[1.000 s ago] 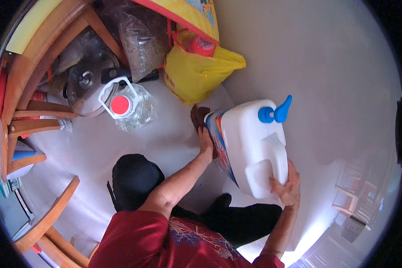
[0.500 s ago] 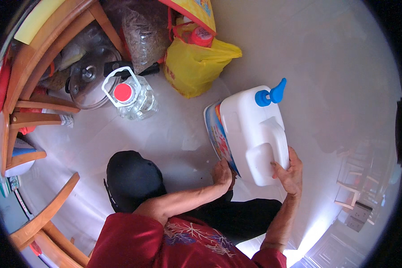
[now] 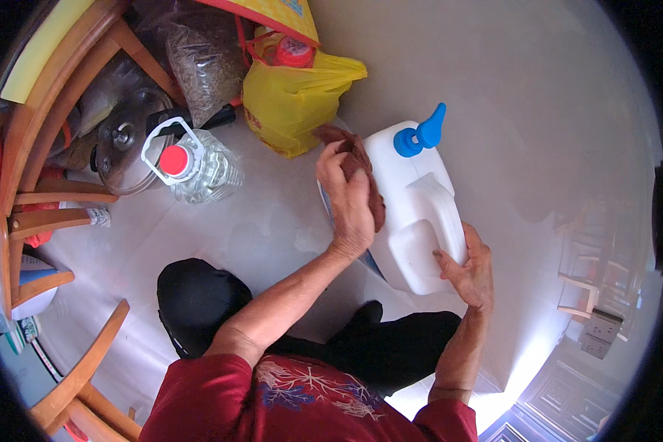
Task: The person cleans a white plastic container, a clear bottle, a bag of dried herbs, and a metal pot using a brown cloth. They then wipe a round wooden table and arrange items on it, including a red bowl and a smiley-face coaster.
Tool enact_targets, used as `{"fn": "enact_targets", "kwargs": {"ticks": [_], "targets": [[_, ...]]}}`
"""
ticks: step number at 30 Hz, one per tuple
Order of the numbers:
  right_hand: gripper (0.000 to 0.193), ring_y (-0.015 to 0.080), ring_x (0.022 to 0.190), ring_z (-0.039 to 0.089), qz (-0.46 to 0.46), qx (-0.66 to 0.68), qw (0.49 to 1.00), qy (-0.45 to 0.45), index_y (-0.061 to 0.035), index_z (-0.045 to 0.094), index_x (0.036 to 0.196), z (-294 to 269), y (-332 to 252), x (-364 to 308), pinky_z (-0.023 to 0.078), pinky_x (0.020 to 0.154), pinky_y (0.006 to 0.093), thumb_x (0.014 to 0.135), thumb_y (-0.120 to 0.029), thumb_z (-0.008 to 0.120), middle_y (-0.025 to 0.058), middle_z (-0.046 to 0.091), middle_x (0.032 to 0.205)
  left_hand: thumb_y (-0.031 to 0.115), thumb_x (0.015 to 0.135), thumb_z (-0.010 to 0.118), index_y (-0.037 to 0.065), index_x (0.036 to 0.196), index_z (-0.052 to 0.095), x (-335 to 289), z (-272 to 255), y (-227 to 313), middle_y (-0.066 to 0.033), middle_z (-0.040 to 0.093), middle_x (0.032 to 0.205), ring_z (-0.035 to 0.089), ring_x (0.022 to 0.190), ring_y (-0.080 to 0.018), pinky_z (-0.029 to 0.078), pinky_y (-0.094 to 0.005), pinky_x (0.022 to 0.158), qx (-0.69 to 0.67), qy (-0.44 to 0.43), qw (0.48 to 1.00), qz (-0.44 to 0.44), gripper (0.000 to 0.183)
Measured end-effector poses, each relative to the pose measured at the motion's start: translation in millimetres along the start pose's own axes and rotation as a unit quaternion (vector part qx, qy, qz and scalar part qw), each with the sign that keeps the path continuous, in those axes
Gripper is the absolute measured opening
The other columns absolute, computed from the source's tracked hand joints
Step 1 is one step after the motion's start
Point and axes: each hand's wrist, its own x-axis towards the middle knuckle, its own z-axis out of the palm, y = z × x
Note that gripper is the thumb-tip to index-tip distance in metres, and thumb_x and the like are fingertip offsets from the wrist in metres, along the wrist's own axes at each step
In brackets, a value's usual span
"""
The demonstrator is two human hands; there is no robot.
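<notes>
A large white pump jug [image 3: 401, 250] with a blue pump head [image 3: 421, 134] stands in front of me on the floor, its side label mostly covered. My left hand [image 3: 348, 193] is closed on a brown cloth [image 3: 374, 193] and presses it to the jug's left side near the top. With thumb and fingers my right hand [image 3: 470, 269] grips the jug's near right edge, by the lower end of its moulded handle.
To the left stands a clear plastic bottle [image 3: 210, 173] with a red cap and white carry loop. Beyond it are a yellow plastic bag [image 3: 291, 103], a glass lid [image 3: 129, 140] and a bag of dried stuff [image 3: 202, 66]. Wooden chairs [image 3: 88, 361] line the left side.
My left hand has risen from the jug's lower near side to its upper left side, and the brown cloth now shows in it. My right hand keeps its grip on the jug.
</notes>
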Motion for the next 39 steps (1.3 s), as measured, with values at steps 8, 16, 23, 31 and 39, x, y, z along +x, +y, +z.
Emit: {"fn": "enact_targets", "kwargs": {"ticks": [8,16,23,31,39], "targets": [[0.048,0.0222,0.08,0.066,0.0,-0.009,1.0,-0.011,-0.0003,0.054,0.117,-4,10,1,0.052,0.071,0.0361,0.072,-0.009,0.069,0.016,0.067,0.091,0.02,0.08,0.063,0.009,0.107,0.055,-51,1,13,-0.0129,0.05,0.107,0.045,0.101,-0.0293,0.034,-0.0446,0.083,0.152,-0.15,0.935,0.284,0.03],[0.053,0.0248,0.08,0.068,0.005,0.0,1.0,-0.011,0.0004,0.053,0.118,-2,8,2,0.054,0.072,0.0365,0.068,-0.01,0.07,0.0166,0.068,0.091,0.027,0.097,0.048,0.005,0.11,0.051,46,5,-25,-0.0052,0.052,0.098,0.048,0.086,-0.0159,0.041,-0.0318,0.078,-0.117,0.028,0.983,-0.139,0.026],[0.054,0.0248,0.078,0.068,-0.001,0.009,1.0,-0.03,0.0012,0.054,0.118,-10,15,5,0.054,0.071,0.0358,0.067,-0.007,0.071,0.0167,0.068,0.09,0.033,0.098,0.043,0.003,0.124,0.042,33,4,-94,-0.0102,0.052,0.113,0.05,0.105,-0.0212,0.041,-0.0334,0.093,-0.217,0.075,0.927,-0.296,0.04],[0.055,0.0234,0.079,0.068,0.026,-0.007,0.999,-0.026,0.0005,0.053,0.119,-8,15,8,0.054,0.072,0.0354,0.068,-0.007,0.071,0.0175,0.068,0.091,0.048,0.096,0.034,0.009,0.121,0.05,-76,-6,-186,-0.0092,0.058,0.112,0.057,0.096,-0.0238,0.049,-0.0392,0.078,-0.232,0.084,0.753,-0.61,0.049],[0.051,0.0262,0.08,0.068,-0.007,0.034,0.999,-0.041,0.0016,0.054,0.119,-3,1,4,0.055,0.072,0.0372,0.071,-0.007,0.068,0.019,0.068,0.092,0.048,0.096,0.031,0.008,0.112,0.054,-158,0,-198,-0.0109,0.06,0.104,0.059,0.091,-0.0243,0.05,-0.0434,0.068,-0.264,0.038,0.656,-0.706,0.049]]}}
